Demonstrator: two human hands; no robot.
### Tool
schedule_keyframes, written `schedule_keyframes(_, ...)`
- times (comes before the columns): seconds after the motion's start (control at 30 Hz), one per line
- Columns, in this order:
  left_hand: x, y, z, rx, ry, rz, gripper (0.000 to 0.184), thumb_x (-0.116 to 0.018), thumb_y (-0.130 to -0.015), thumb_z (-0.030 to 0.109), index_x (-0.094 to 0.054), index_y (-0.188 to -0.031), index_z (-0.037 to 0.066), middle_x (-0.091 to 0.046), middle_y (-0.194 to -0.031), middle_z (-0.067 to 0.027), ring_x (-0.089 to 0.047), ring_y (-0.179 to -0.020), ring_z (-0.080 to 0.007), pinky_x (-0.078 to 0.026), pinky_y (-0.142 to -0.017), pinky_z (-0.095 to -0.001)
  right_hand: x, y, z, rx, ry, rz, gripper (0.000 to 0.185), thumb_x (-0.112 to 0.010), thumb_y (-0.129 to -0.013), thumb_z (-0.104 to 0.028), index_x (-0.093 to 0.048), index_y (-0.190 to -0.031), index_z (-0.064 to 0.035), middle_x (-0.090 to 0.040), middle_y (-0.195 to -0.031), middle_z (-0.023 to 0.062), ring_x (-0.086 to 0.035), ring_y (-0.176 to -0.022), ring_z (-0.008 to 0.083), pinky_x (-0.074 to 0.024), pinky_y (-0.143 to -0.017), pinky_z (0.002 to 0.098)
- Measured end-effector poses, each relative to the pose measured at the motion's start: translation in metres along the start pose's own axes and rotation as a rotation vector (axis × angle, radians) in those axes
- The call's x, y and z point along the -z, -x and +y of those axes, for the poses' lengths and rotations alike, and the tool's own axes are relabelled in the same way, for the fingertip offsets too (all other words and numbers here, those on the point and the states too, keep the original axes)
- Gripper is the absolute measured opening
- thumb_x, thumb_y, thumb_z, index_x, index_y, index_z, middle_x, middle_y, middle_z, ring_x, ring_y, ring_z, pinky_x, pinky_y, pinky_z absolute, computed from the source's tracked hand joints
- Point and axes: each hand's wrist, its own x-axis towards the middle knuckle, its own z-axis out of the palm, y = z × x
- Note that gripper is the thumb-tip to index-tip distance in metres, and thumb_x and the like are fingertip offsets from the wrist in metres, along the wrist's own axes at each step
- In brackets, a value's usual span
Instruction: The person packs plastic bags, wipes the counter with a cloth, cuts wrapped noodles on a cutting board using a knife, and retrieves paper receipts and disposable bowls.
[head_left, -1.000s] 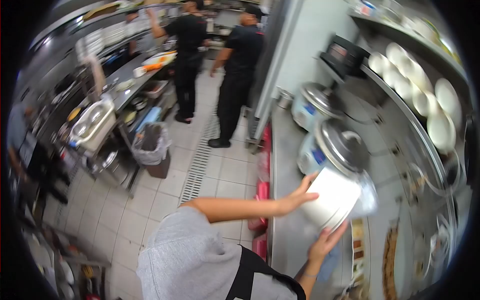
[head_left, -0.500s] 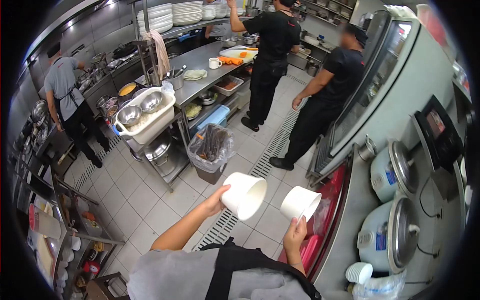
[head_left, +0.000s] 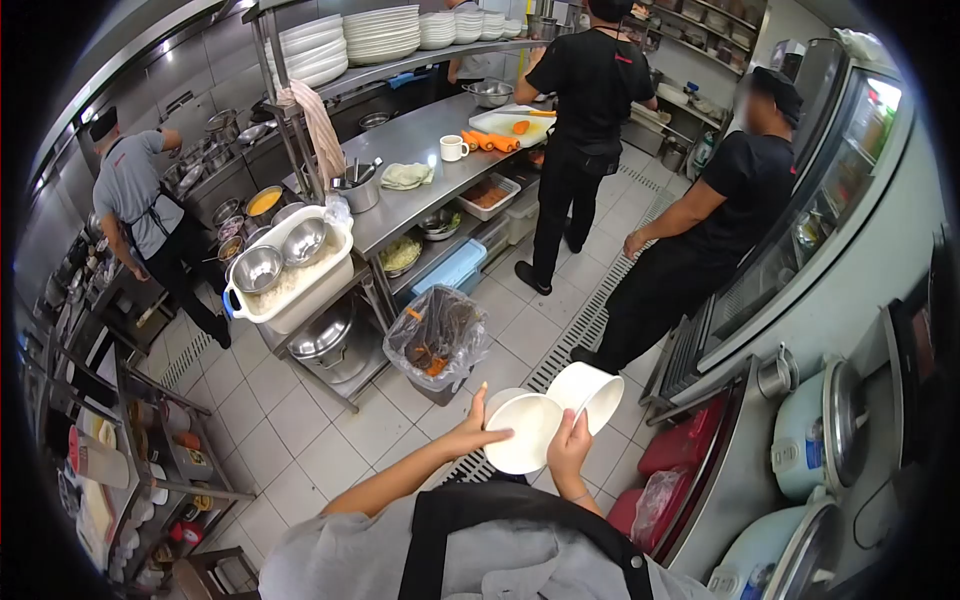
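Note:
My left hand (head_left: 474,430) is closed on the rim and side of a white takeaway bowl (head_left: 523,434), its thumb over the edge. The mouth of this bowl faces me and shows a bare inside. My right hand (head_left: 570,447) grips a second white takeaway bowl (head_left: 590,392), tilted with its opening toward the right. Both bowls are close together in front of my chest and overlap in the view; whether they touch I cannot tell.
Ahead stands a lined trash bin (head_left: 436,340), beside a steel table with a white tub (head_left: 290,310) holding rice and metal bowls. One co-worker (head_left: 580,120) faces the table; another (head_left: 735,185) stands by the glass-door fridge (head_left: 800,260). Rice cookers (head_left: 803,450) line the right counter.
Both bowls have come together, the right one moving left and the left one turning to face me. My view has swung left, and the rice cookers sit farther right.

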Motion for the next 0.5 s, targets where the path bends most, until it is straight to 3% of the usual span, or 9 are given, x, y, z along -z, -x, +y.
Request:
schedule_keyframes(0.03, 0.000, -0.011, 0.002, 0.009, -0.005, 0.004, 0.094, -0.058, -0.085, 0.034, 0.014, -0.138, 0.006, -0.032, -0.131, -0.0219, -0.036, -0.121, -0.0311, -0.030, -0.101, -0.0358, -0.002, -0.013, 0.003, -0.008, -0.007, -0.004, 0.019, -0.045, -0.091, -0.011, -0.054, -0.096, 0.0048, -0.059, -0.068, 0.0204, -0.060, -0.059, 0.0278, -0.0436, -0.053, 0.0356)
schedule_keyframes(0.1, 0.002, -0.035, 0.012, 0.283, 0.121, 0.012, 0.098, -0.062, -0.081, 0.038, 0.013, -0.139, 0.011, -0.033, -0.131, -0.0220, -0.036, -0.122, -0.0313, -0.032, -0.099, -0.0370, -0.004, -0.040, 0.013, 0.001, -0.033, -0.020, 0.020, -0.045, -0.091, -0.012, -0.054, -0.096, 0.0048, -0.059, -0.068, 0.0197, -0.060, -0.059, 0.0274, -0.0436, -0.053, 0.0355)
schedule_keyframes(0.13, 0.011, -0.046, 0.020, 0.479, 0.262, 0.048, 0.090, -0.059, -0.082, 0.042, 0.003, -0.141, 0.015, -0.031, -0.132, -0.0260, -0.039, -0.120, -0.0333, -0.033, -0.099, -0.0429, -0.006, -0.052, 0.019, 0.016, -0.016, -0.016, 0.020, -0.046, -0.091, -0.013, -0.055, -0.095, 0.0043, -0.058, -0.067, 0.0190, -0.059, -0.058, 0.0267, -0.0432, -0.053, 0.0350)
schedule_keyframes(0.17, 0.029, -0.062, 0.015, 0.483, 0.261, 0.049, 0.090, -0.059, -0.082, 0.042, 0.003, -0.141, 0.015, -0.031, -0.132, -0.0260, -0.039, -0.120, -0.0333, -0.033, -0.099, -0.0429, -0.006, -0.062, 0.025, 0.012, -0.017, -0.017, 0.020, -0.046, -0.091, -0.013, -0.055, -0.095, 0.0043, -0.058, -0.067, 0.0190, -0.059, -0.058, 0.0267, -0.0432, -0.053, 0.0350)
schedule_keyframes(0.23, 0.083, -0.104, -0.018, 0.683, 0.485, 0.093, 0.075, -0.052, -0.082, 0.052, -0.022, -0.138, 0.014, -0.038, -0.130, -0.0220, -0.045, -0.114, -0.0364, -0.033, -0.098, -0.0517, -0.005, -0.078, 0.038, -0.026, 0.071, -0.050, 0.021, -0.046, -0.091, -0.014, -0.055, -0.094, 0.0045, -0.058, -0.067, 0.0196, -0.059, -0.057, 0.0265, -0.0427, -0.052, 0.0349)
schedule_keyframes(0.3, 0.134, -0.146, -0.026, 0.413, 0.792, 0.194, 0.068, -0.046, -0.081, 0.061, -0.042, -0.128, 0.013, -0.047, -0.126, -0.0143, -0.047, -0.111, -0.0386, -0.033, -0.095, -0.0562, -0.001, -0.088, 0.048, -0.050, 0.090, -0.055, 0.020, -0.047, -0.091, -0.014, -0.055, -0.094, 0.0043, -0.057, -0.065, 0.0198, -0.057, -0.055, 0.0272, -0.0422, -0.052, 0.0354)
schedule_keyframes(0.37, 0.208, -0.187, -0.017, 0.320, 0.828, 0.266, 0.066, -0.045, -0.080, 0.063, -0.047, -0.123, 0.013, -0.054, -0.118, -0.0081, -0.048, -0.109, -0.0393, -0.036, -0.089, -0.0570, 0.001, -0.091, 0.066, -0.065, 0.186, -0.060, 0.021, -0.047, -0.091, -0.014, -0.056, -0.094, 0.0043, -0.057, -0.064, 0.0190, -0.055, -0.053, 0.0279, -0.0422, -0.052, 0.0360)
schedule_keyframes(0.43, 0.296, -0.234, -0.020, 0.348, 0.773, 0.402, 0.073, -0.048, -0.077, 0.066, -0.042, -0.128, 0.013, -0.051, -0.121, -0.0092, -0.049, -0.107, -0.0385, -0.039, -0.084, -0.0576, -0.001, -0.092, 0.079, -0.077, 0.211, -0.042, 0.021, -0.047, -0.091, -0.015, -0.056, -0.094, 0.0041, -0.055, -0.061, 0.0181, -0.052, -0.051, 0.0281, -0.0410, -0.050, 0.0361)
schedule_keyframes(0.5, 0.359, -0.281, -0.008, 0.359, 0.630, 0.759, 0.088, -0.048, -0.069, 0.075, -0.034, -0.132, 0.016, -0.046, -0.125, -0.0131, -0.047, -0.109, -0.0396, -0.040, -0.081, -0.0597, -0.005, -0.089, 0.084, -0.166, 0.311, -0.058, 0.021, -0.047, -0.091, -0.015, -0.056, -0.093, 0.0038, -0.053, -0.059, 0.0173, -0.050, -0.049, 0.0275, -0.0391, -0.048, 0.0355)
